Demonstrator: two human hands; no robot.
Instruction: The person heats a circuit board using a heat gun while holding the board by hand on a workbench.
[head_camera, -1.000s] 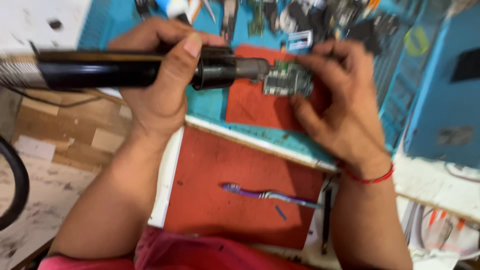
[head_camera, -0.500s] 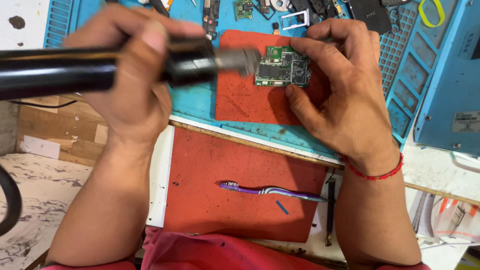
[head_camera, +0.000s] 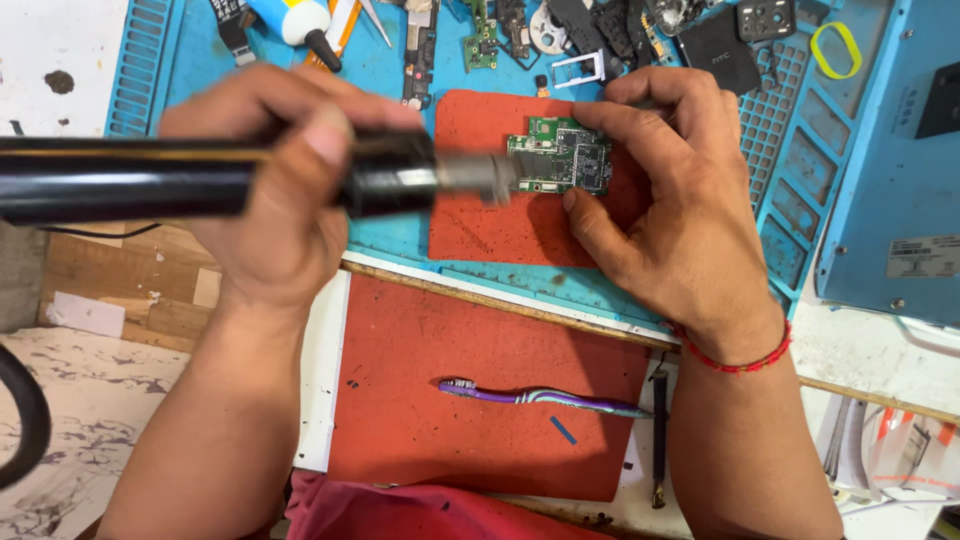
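Compared with a moment before, both hands sit a little lower and nearer to the middle of the view, and the metal nozzle of the black hot-air tool (head_camera: 200, 178) is now right against the left edge of the small green circuit board (head_camera: 560, 168); more of the blue mat above is seen. The left hand (head_camera: 285, 195) is closed fully around the black barrel of the tool, with the thumb on top, and holds it level, pointing to the right; the right hand (head_camera: 665, 215) lies over the board's right side, its fingers (head_camera: 625, 120) curled along the upper edge and the thumb pressed to the lower right corner, so the board is pinched lightly and kept flat. The board rests on a small red pad (head_camera: 470, 225), which lies on a blue repair mat (head_camera: 385, 65) with ribbed trays at its edges; at the top of this mat many phone parts are scattered, and also a white bottle with black tip (head_camera: 300, 25) and a yellow ring (head_camera: 835, 48). On the right stands a blue box-shaped device (head_camera: 900, 200). Nearer to the person, a larger red mat (head_camera: 400, 380) covers the worktop (head_camera: 880, 350), and a purple toothbrush (head_camera: 545, 398) lies on it; a thin dark tool (head_camera: 659, 435) lies just beside its right edge. On the left I see worn wooden boards (head_camera: 100, 290) and a stained pale surface (head_camera: 70, 420) below. A red thread bracelet (head_camera: 735, 360) goes around the right wrist.
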